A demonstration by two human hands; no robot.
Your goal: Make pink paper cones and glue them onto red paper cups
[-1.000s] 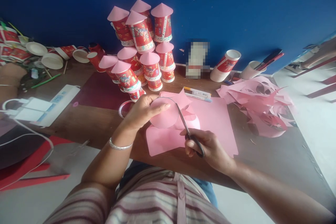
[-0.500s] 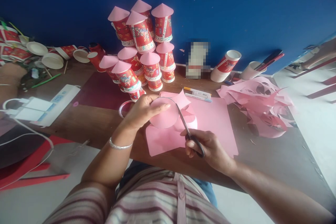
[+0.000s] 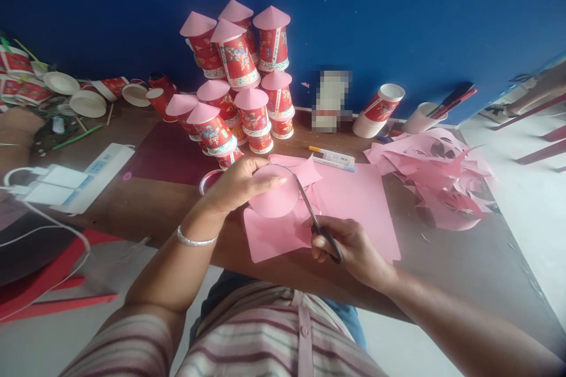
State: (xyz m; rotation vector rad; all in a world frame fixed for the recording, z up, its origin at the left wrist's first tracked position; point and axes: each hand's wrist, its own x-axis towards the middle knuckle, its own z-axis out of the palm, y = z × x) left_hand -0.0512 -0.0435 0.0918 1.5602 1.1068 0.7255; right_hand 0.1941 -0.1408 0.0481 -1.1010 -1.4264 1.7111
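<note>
My left hand (image 3: 241, 185) pinches a round pink paper disc (image 3: 275, 193) between thumb and fingers, with a silver bangle on the wrist. In my right hand (image 3: 347, 247) is a pair of scissors (image 3: 309, 206), fingers wrapped round the black handles. The blades point up and left along the disc's right edge. Beneath the disc lie pink paper sheets (image 3: 362, 206) on the brown table (image 3: 181, 203), with a curled pink offcut beside the blades.
Stacked red paper cups (image 3: 236, 62) with pink cone tops stand at the back. Pink scraps (image 3: 435, 168) lie right, near a pen cup (image 3: 422, 118). Markers (image 3: 331, 159) rest behind the sheets. A power strip (image 3: 95, 179) and loose cups (image 3: 88, 100) are on the left.
The disc and my left hand have shifted slightly left, and my left wrist has moved left. The curled pink offcut beside the blades has changed shape and sits lower. The scissors remain in my right hand.
</note>
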